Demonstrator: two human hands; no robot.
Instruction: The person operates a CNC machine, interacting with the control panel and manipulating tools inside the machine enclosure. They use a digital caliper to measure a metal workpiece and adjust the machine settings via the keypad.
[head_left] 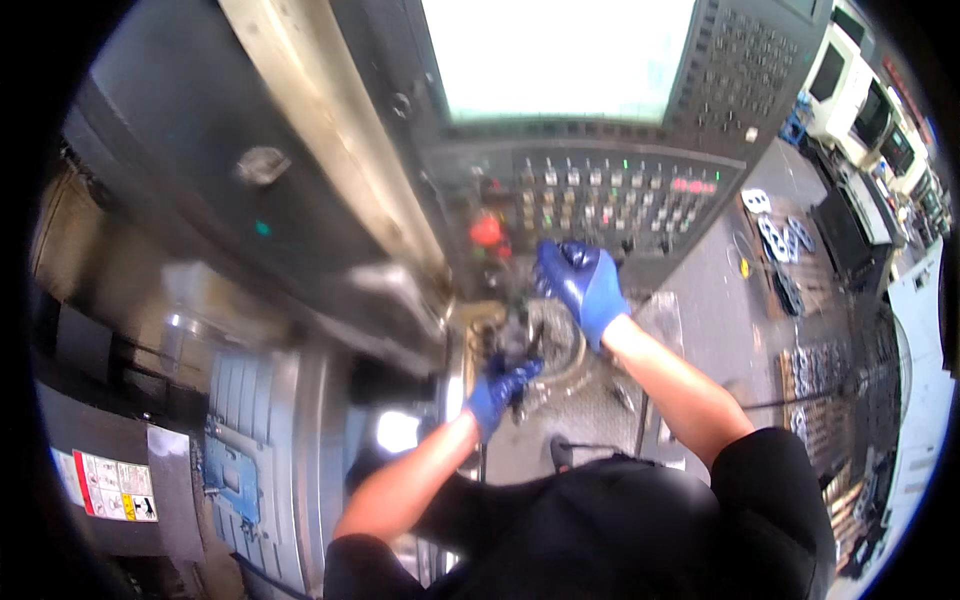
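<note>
Both my hands wear blue gloves. My right hand (582, 282) is raised to the lower edge of a machine's control panel (610, 200), fingers curled near its rows of buttons and knobs. My left hand (498, 390) is lower, closed around a dark, blurred object (517, 345) that I cannot identify. A red round button (486, 231) sits on the panel left of my right hand. A bright screen (555, 55) glows above the buttons.
A grey machine door with a pale diagonal bar (330, 130) fills the left. A metal ring-shaped part (565, 345) lies below the panel. Racks of metal parts (785, 250) and a row of further machines (870, 110) stand at right. A warning sticker (115, 485) is at lower left.
</note>
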